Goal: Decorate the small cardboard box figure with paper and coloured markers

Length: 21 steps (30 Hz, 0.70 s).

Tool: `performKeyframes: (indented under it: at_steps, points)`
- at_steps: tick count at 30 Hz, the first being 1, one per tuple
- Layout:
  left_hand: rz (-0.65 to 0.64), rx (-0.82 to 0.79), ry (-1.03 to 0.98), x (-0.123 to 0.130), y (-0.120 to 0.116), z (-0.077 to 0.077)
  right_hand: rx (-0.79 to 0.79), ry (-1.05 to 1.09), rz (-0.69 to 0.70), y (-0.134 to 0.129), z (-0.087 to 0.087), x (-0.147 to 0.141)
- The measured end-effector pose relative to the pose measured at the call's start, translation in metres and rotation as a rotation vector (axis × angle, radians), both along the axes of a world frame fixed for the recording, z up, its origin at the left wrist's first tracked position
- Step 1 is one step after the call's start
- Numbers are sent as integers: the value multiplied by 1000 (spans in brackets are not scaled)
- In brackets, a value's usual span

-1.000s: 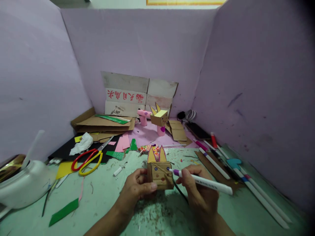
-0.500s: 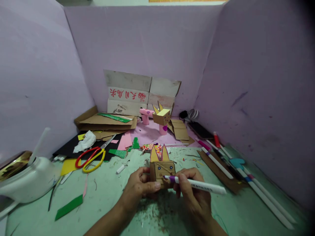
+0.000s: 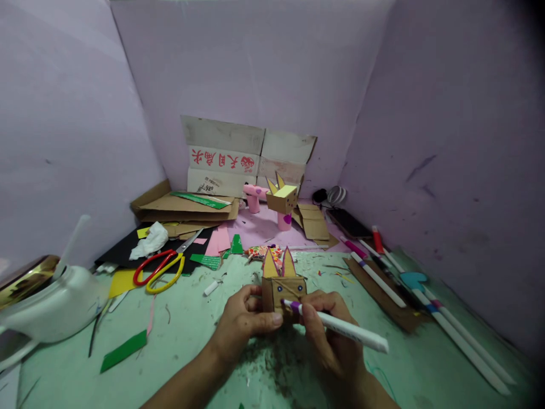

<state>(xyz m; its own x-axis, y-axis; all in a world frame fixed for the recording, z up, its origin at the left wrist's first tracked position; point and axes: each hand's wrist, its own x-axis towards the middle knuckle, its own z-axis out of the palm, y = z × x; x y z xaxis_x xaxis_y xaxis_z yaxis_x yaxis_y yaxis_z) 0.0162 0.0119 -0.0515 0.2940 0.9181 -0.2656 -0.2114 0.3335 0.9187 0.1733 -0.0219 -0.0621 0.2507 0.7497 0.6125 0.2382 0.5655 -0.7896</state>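
Observation:
A small brown cardboard animal head [image 3: 288,286] stands on the green tabletop near the middle. It has two pointed yellow ears edged in purple and two round dark eyes. My left hand [image 3: 247,321] grips it from the left, the thumb pressed on its lower front. In my right hand [image 3: 330,326] is a white marker with a purple tip [image 3: 349,329], pinched between thumb and fingers. The tip touches or nearly touches the front of the head below the eyes. My right fingers partly cover the head's right side.
Red-and-yellow scissors [image 3: 162,270] lie left, near a white pot [image 3: 63,307]. A similar cardboard head on a pink tube body [image 3: 284,220] stands behind. Several markers [image 3: 378,278] and a brown cardboard strip [image 3: 383,301] are on the right. Purple panels [image 3: 255,68] enclose the tabletop.
The marker's back end has dropped lower and its tip sits slightly higher on the cardboard head. My left hand keeps its hold. The whole view has shifted slightly.

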Motion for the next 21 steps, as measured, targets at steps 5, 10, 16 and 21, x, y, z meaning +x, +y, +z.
performKeyframes:
  at_steps: [5, 10, 16, 21]
  points:
    - [12, -4, 5, 0, 1, -1, 18, -15, 12, 0, 1, 2]
    - [10, 8, -4, 1, -1, 2, 37, -22, 23, 0, 2, 2]
    - [21, -2, -7, 2, -3, 9, 27, -52, 5, 1, 2, 3]
    - [8, 23, -27, 1, -1, 2, 30, -70, 22, 1, 1, 5]
